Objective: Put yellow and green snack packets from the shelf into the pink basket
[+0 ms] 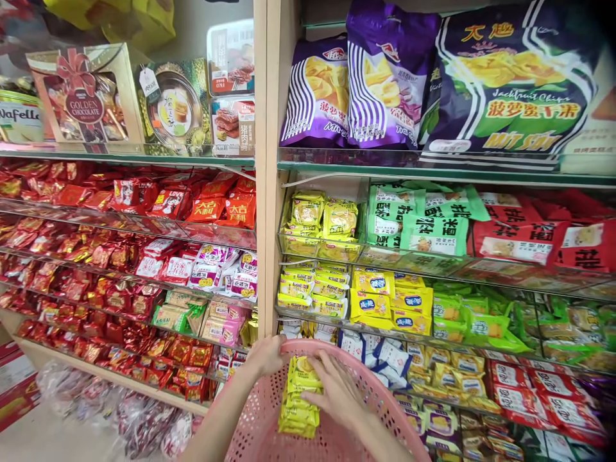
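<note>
Two forearms (219,404) rise from the bottom edge of the frame, slanting inward toward a pink perforated basket (264,417) at lower centre. The person's left hand (267,355) is curled over the far rim, knuckles up, the wrist slightly bent. The right hand (334,388) comes in from the lower right, back upward, its fingers partly spread and angled left; fingertips and thumb touch the right side of a column of yellow snack packets (301,401) inside the basket. Whether they pinch the packets or merely rest on them cannot be told. Beyond, similar yellow packets (315,289) sit in a shelf compartment right of the wooden upright (267,192).
</note>
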`<state>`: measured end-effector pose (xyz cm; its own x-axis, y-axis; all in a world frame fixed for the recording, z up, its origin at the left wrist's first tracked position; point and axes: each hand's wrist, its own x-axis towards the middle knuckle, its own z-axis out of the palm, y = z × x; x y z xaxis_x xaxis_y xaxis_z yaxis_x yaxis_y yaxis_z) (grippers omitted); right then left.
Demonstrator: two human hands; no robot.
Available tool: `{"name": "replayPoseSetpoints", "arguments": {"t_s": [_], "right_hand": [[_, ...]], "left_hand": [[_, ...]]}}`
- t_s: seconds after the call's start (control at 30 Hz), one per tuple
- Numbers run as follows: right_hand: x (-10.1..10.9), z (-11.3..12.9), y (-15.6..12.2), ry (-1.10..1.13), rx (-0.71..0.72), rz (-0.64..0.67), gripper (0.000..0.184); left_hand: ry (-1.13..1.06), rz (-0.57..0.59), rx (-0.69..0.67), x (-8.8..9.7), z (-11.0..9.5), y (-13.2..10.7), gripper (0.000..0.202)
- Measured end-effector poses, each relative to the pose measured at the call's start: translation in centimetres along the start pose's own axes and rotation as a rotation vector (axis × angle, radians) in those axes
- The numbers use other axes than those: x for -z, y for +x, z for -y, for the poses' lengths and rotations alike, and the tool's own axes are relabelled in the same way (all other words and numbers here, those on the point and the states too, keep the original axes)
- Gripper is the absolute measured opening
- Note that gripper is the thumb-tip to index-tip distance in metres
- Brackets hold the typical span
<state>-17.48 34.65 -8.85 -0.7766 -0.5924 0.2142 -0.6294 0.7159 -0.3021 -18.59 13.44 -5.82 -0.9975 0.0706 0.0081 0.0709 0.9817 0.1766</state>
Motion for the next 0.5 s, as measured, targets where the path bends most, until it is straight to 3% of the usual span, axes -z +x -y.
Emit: {"name": "replayPoseSetpoints", "arguments": {"t_s": [0.23, 0.5], "right_hand": [[1.1, -0.5, -1.4, -0.041, 0.023, -0.074, 0.038], [0.7, -3.2, -3.9, -0.094, 0.013, 0.002, 0.047]], "left_hand": [[0.007, 0.032, -0.019, -0.5, -1.9, 0.3, 0.033], [-0.024, 0.023, -0.019, -1.7, -5.1, -0.8, 0.032]]}}
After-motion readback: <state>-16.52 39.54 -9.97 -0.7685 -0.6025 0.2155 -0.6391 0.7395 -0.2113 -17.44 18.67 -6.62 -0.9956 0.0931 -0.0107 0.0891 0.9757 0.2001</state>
